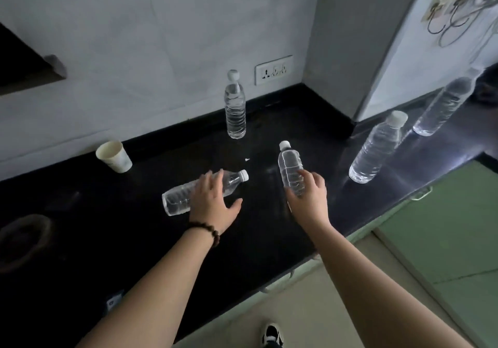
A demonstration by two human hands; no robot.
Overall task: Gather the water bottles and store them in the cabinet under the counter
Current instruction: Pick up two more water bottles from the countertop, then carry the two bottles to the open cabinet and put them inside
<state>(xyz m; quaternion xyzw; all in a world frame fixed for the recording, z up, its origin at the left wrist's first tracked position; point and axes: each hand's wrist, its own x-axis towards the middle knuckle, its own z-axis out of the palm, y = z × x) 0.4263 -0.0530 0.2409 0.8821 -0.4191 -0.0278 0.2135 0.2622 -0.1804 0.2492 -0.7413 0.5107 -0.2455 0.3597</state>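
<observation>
Several clear water bottles with white caps are on the black counter (134,239). One bottle (177,196) lies on its side, cap to the right; my left hand (213,202) rests over its middle with fingers spread. A small upright bottle (290,167) stands in the middle, and my right hand (310,196) wraps around its lower part. A tall bottle (235,110) stands near the back wall. Two more bottles (376,148) (444,105) stand at the right. Green cabinet fronts (442,239) run below the counter edge.
A paper cup (114,156) stands at the left back of the counter. A wall socket (273,70) sits above the counter. A round dark shape (23,237) lies at the far left. A white pillar (390,51) rises at the right. My shoe (272,334) shows on the floor.
</observation>
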